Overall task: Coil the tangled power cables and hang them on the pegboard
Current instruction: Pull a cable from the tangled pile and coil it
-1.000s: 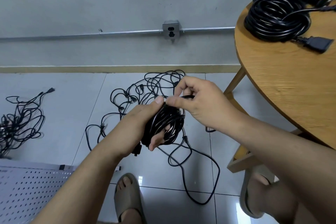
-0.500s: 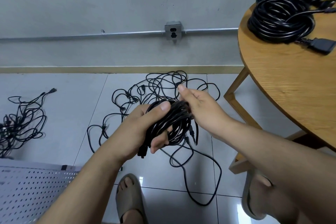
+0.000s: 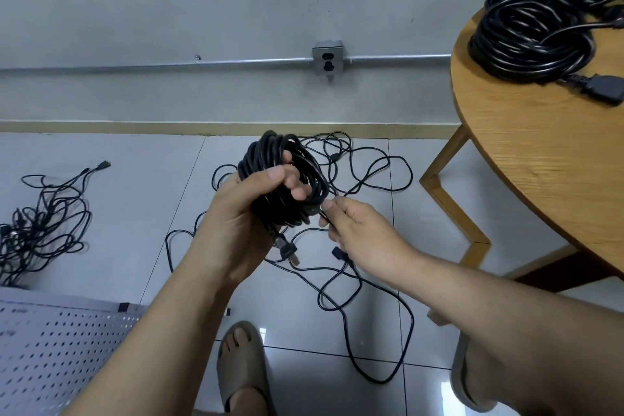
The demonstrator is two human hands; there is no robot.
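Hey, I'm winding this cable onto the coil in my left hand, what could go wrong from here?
1. The loose cable loops on the floor near your sandal; a foot could pin it and jerk the coil.
2. Only your left hand grips the coil, while the right hand pinches the loose cable, so turns may spring off.
3. The floor tangle behind could snag and get dragged along.

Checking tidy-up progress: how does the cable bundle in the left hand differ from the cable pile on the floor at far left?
The bundle is wound in tight, stacked loops; the floor pile sprawls in loose tangles. The bundle is gripped by the left hand, its tail pinched by the right hand; the floor pile lies flat with no hand on it. Both are black cable.
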